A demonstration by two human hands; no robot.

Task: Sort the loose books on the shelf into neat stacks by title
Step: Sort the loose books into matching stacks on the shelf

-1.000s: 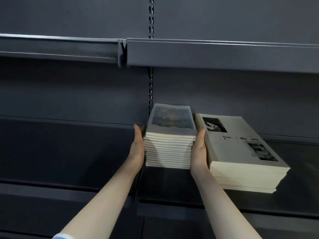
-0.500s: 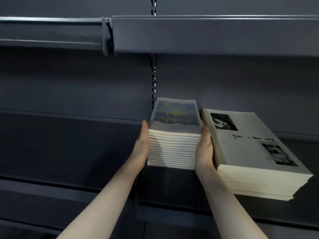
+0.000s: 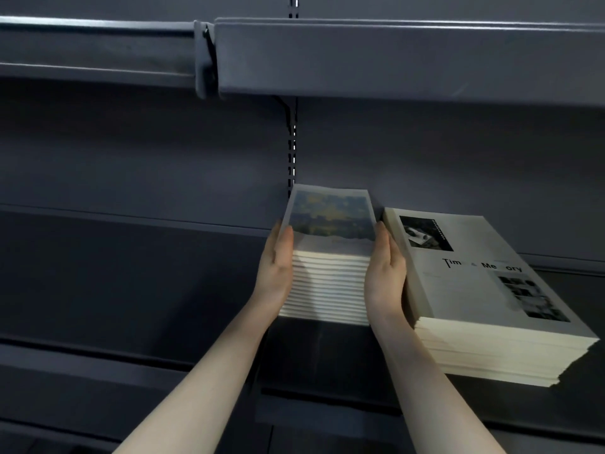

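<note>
Presently, stack location: painted-cover stack (image 3: 329,283) stands mid-shelf (image 3: 131,290), against the back edge, just beside the Time & Memory stack (image 3: 484,309).
Hands: left hand (image 3: 275,273) and right hand (image 3: 384,276) flat, fingers straight, pressing opposite sides.
Handling: probably heavy; thin slick covers may slide.
Hold: low on both sides.

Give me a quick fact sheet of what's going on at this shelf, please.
place: dark metal shelf
left stack: books with a painted cover, squared up
right stack: larger pale books, title partly legible, "Tim... Me...ory"
left hand: flat against the left stack's left side
right hand: flat against its right side, in the gap between stacks
loose books: none in view
shelf above: no books visible
</note>
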